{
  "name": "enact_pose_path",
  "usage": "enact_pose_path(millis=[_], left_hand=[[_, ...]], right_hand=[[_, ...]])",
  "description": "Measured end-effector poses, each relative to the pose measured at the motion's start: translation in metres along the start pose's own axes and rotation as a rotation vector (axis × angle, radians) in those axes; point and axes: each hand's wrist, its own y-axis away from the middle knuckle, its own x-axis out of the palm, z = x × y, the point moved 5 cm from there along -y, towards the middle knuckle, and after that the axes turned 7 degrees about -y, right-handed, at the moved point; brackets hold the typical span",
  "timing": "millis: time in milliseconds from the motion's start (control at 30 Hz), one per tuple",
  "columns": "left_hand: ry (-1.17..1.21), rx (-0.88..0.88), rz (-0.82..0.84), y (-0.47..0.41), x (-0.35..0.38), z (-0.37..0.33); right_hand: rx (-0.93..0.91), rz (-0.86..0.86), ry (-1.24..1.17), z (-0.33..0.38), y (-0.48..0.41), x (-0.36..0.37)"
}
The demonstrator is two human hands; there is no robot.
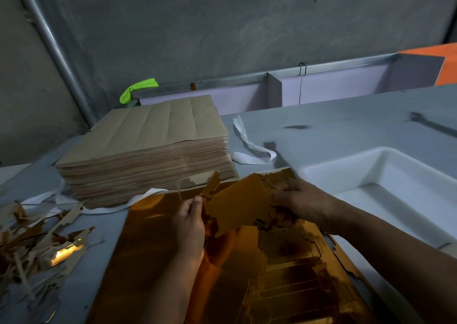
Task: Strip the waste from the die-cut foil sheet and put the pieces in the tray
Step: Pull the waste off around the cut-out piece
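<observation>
A shiny gold die-cut foil sheet (153,261) lies flat on the grey table in front of me. Above it I hold a gold die-cut piece (241,206) between both hands. My left hand (189,227) pinches a narrow jagged waste strip (212,186) at the piece's left end. My right hand (300,201) grips the piece's right end, fingers curled round it. The white tray (385,172) stands at the right, just beyond my right hand, and nothing shows inside it.
A thick stack of brown card sheets (146,148) stands behind the foil sheet. Several torn waste strips (47,244) are heaped at the left. White paper bands (249,148) lie beside the stack. A green rag (138,88) hangs by the back rail.
</observation>
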Motion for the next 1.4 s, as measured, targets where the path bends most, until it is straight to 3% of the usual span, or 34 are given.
enact_pose_path(millis=[733,1200,1400], left_hand=[[0.088,-0.014,-0.057,0.003,-0.003,-0.002],[0.009,-0.078,-0.035,-0.003,-0.008,-0.014],[-0.203,-0.158,0.061,-0.009,-0.015,-0.015]], right_hand=[[-0.003,-0.155,-0.081,-0.004,-0.005,-0.008],[0.011,-0.173,-0.071,-0.006,-0.007,-0.009],[0.011,-0.182,-0.057,-0.008,-0.008,-0.010]])
